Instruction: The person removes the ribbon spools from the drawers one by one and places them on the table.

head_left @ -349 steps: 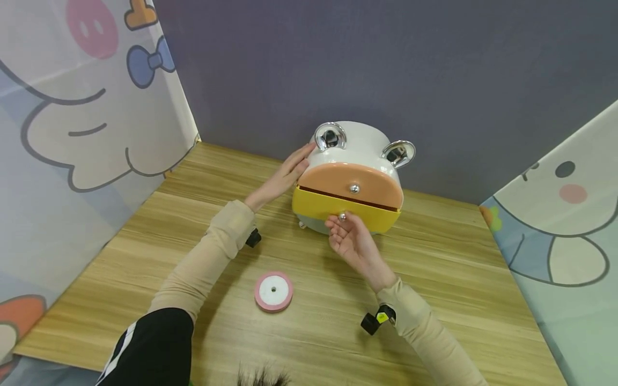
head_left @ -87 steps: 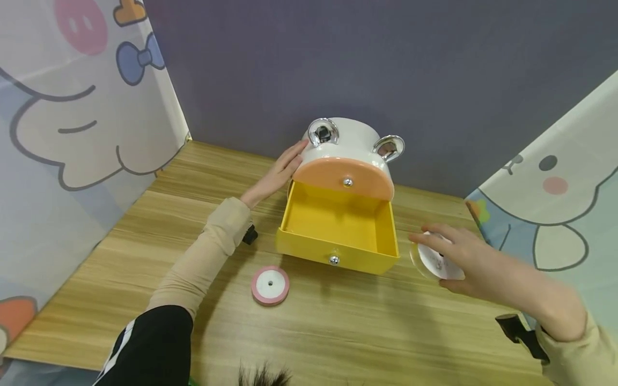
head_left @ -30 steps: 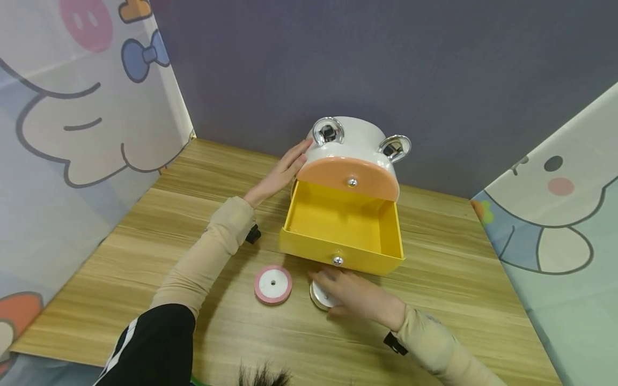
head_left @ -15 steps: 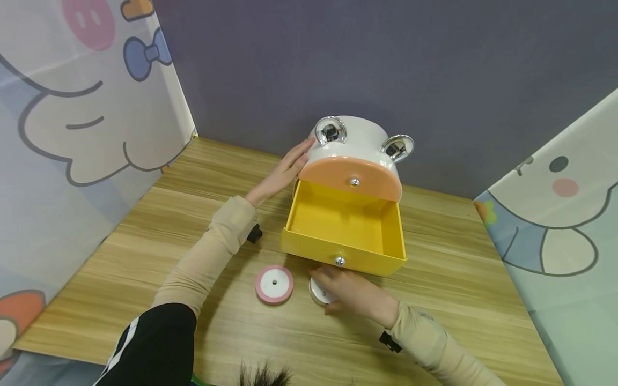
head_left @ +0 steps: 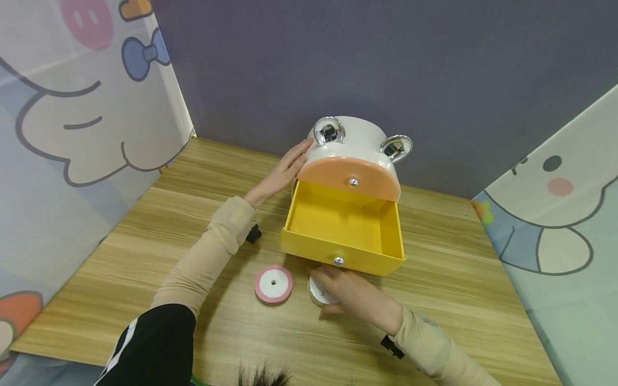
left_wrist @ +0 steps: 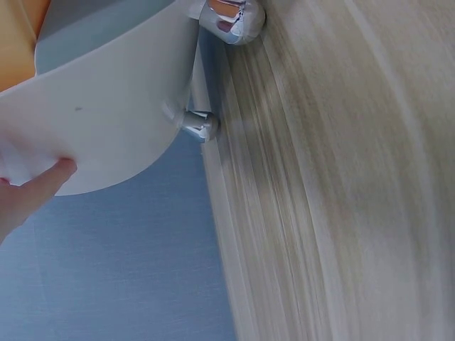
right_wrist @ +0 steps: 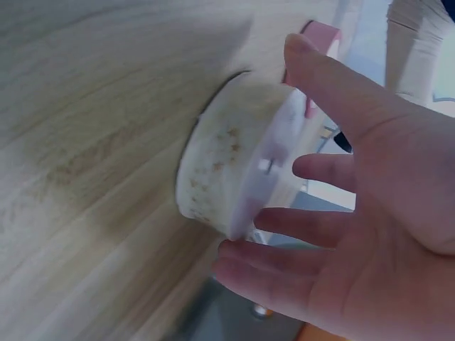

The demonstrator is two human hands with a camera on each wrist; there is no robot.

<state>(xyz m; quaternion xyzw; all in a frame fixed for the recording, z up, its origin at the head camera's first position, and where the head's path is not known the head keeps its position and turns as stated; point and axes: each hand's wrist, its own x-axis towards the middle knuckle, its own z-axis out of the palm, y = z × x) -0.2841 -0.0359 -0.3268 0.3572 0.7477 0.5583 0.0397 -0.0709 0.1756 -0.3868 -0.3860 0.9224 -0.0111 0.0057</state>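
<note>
We observed brownish marks (right_wrist: 233, 148), too blurred to read, on the pale spool (head_left: 318, 292), which lay right of the pink spool (head_left: 273, 285), near side of the yellow drawer (head_left: 306, 244). We saw the right hand (head_left: 358, 296) loosely spread about the pale spool, contact uncertain; the left hand (head_left: 284, 170), fingers extended, touched the white cabinet's (head_left: 359, 131) left side.

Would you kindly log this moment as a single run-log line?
left hand: touching white cabinet; right hand: fingers extended at white spool; pink spool: flat on tabletop, apart from white spool; yellow drawer: open, looks empty
</note>
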